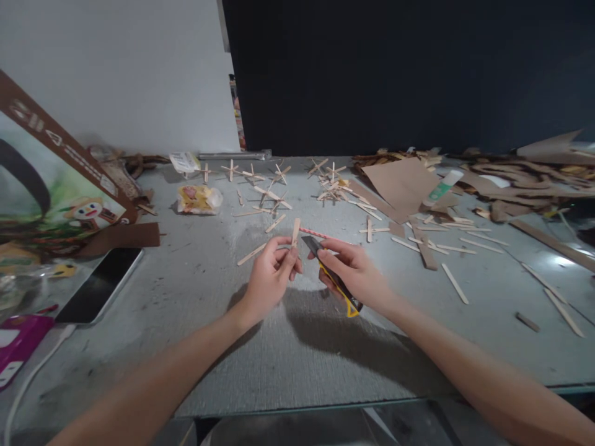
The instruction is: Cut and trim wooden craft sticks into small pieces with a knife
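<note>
Between the thumb and fingers of my left hand (274,267) a wooden craft stick (296,230) is pinched, standing nearly upright. My right hand (348,266) grips a yellow and black utility knife (343,286), its dark blade pointing up and left toward the stick, with a small gap between them. A red-and-white striped stick (316,233) lies on the table just behind the knife. Several crossed craft sticks (272,195) stand and lie farther back. One loose craft stick (251,254) rests left of my left hand.
A phone (100,288) with a white cable and a purple object (23,347) lie at left, beside a printed box (69,167). A yellow packet (199,199) sits behind. At right are cardboard (395,183), a glue stick (444,187) and scattered loose sticks (454,284). The table's front edge (297,409) is near.
</note>
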The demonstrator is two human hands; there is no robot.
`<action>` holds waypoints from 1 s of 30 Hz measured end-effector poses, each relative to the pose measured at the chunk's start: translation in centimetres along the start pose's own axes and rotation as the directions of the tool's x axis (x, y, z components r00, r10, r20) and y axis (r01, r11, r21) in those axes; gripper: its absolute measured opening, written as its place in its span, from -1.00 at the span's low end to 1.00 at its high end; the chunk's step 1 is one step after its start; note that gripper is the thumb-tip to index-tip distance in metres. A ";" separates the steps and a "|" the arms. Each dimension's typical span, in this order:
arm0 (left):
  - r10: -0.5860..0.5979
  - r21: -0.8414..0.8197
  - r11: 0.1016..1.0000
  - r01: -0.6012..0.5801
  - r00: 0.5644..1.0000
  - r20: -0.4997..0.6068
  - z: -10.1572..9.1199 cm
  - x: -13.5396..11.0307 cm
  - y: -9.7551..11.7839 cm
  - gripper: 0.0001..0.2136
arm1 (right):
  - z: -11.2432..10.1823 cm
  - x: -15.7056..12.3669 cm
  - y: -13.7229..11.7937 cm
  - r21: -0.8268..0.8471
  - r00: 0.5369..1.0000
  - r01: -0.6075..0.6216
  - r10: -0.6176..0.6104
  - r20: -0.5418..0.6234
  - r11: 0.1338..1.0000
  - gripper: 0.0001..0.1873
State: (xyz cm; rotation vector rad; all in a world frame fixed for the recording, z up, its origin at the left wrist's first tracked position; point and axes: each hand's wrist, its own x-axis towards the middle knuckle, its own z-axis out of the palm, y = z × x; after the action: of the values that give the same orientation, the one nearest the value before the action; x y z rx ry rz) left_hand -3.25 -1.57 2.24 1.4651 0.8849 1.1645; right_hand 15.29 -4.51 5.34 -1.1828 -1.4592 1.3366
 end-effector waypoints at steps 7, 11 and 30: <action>0.033 0.205 0.978 -0.046 0.998 0.062 0.2 -0.5 -0.7 -0.72 | 0.9 0.3 0.6 -0.144 0.971 0.089 -0.118 -0.209 0.986 -0.60; 0.037 0.250 0.967 -0.058 0.996 0.086 0.7 -0.9 -0.5 -0.80 | 1.2 0.5 0.5 -0.177 0.966 0.074 -0.114 -0.230 0.981 -0.54; -0.016 0.169 0.986 0.001 0.996 0.084 0.9 -0.9 -1.1 -0.73 | 1.0 0.5 1.0 -0.209 0.957 0.032 -0.090 -0.275 0.977 -0.73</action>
State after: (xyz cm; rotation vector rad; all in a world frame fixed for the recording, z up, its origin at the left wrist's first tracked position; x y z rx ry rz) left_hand -2.53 -2.39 0.98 1.6342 0.9484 1.0323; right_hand 14.30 -4.23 4.26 -1.3851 -1.4328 0.9461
